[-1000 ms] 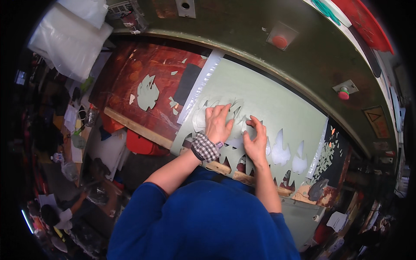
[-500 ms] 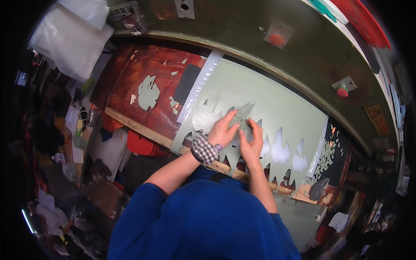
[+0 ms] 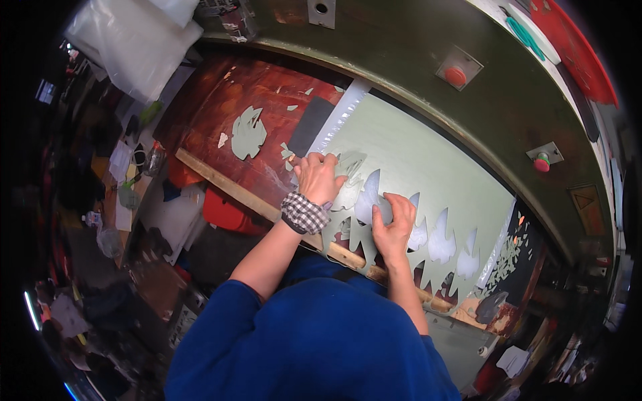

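Note:
A pale green sheet (image 3: 428,140) lies in front of me, with a row of pointed, leaf-like cutouts along its near side. At its left end, my left hand (image 3: 317,178) has its thumb and index finger around blurred grey-green cut pieces (image 3: 351,163). Its other fingers reach over the sheet's left edge. My right hand (image 3: 396,224) is above the middle of the row, beside a whitish pointed cutout (image 3: 367,195). Between its thumb and curled fingers is a small grey-green cut piece (image 3: 384,209), mostly hidden by the hand.
A stack of cut pieces (image 3: 249,134) lies on the red-brown board (image 3: 200,127) at left, near a dark grey pad (image 3: 311,123). A wooden strip (image 3: 224,187) runs along the near edge. Scraps (image 3: 505,260) cover the right end. A dark green machine beam (image 3: 401,50) with red buttons spans the back.
My hands have moved apart. The left went left to the end of the sheet, while the right stayed over the row. The loose pieces between both hands are no longer there.

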A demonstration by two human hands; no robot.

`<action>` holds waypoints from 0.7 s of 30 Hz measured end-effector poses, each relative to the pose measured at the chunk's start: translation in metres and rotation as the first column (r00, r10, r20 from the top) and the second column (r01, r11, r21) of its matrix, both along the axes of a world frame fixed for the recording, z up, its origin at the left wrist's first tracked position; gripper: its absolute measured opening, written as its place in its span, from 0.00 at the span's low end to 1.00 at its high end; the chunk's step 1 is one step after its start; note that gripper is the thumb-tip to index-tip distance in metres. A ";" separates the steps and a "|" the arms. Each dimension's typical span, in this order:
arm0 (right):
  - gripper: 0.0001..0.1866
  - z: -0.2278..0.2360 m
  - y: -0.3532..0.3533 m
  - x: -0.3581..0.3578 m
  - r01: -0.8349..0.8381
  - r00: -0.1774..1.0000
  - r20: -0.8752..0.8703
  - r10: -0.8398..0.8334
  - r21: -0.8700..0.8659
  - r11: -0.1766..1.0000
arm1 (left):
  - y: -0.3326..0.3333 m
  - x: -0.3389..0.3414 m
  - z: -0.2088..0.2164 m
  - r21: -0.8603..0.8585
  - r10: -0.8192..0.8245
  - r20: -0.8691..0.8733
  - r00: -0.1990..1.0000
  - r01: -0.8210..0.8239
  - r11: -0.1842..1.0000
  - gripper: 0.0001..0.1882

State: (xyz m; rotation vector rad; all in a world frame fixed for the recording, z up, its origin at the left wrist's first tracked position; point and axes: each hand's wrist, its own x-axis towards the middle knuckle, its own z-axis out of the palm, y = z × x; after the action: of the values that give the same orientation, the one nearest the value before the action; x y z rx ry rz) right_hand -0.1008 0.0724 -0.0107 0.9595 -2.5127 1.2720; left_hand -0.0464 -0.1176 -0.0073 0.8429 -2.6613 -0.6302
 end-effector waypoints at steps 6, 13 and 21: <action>0.21 0.006 -0.011 -0.001 -0.055 0.998 -0.042 0.053 -0.038 0.998 | 0.000 -0.002 0.016 0.110 -0.085 -0.285 0.955 0.120 0.987 0.26; 0.32 0.009 -0.028 0.008 -0.214 0.928 0.250 0.277 -0.252 0.944 | 0.022 0.023 0.019 0.294 -0.264 -0.504 0.822 0.451 0.843 0.23; 0.21 0.010 0.001 -0.001 0.033 0.923 0.374 0.094 -0.320 0.947 | -0.118 0.059 0.019 0.554 0.409 -0.560 0.720 -0.041 0.832 0.27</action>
State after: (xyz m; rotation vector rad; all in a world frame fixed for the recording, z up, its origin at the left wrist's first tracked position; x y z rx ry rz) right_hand -0.1015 0.0734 -0.0007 0.7320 -2.4356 1.9750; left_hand 0.0130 -0.2354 0.0113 0.8491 -1.7122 -1.3145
